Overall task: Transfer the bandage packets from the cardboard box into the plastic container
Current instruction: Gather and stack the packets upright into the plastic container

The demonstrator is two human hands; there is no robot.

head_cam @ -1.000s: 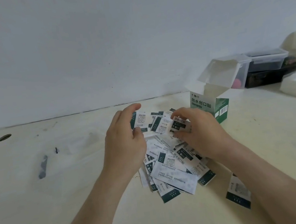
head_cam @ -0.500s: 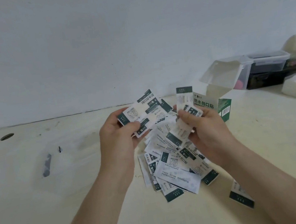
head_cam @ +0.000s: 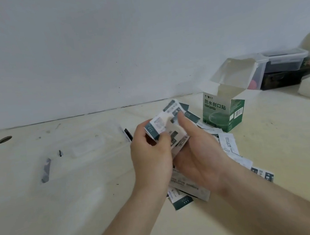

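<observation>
Paper packets (head_cam: 163, 124) sit bunched btwn both hands: left hand (head_cam: 152, 161) pinches the stack, right hand (head_cam: 200, 154) cups it, thumb on top. Others lie loose on the table (head_cam: 284, 159) near the cardboard box (head_cam: 222, 112). We'd square the edges first, then carry low to the plastic container (head_cam: 87, 146) at left.

Both bare forearms enter from the lower edge and converge at centre frame. Left hand (head_cam: 151, 157): back toward the camera, fingers curled, thumb pinching a bundle of bandage packets (head_cam: 160, 123). Right hand (head_cam: 200, 156): palm turned up and inward, fingers beneath the same bundle, thumb pressed on its top. The hands touch.
</observation>
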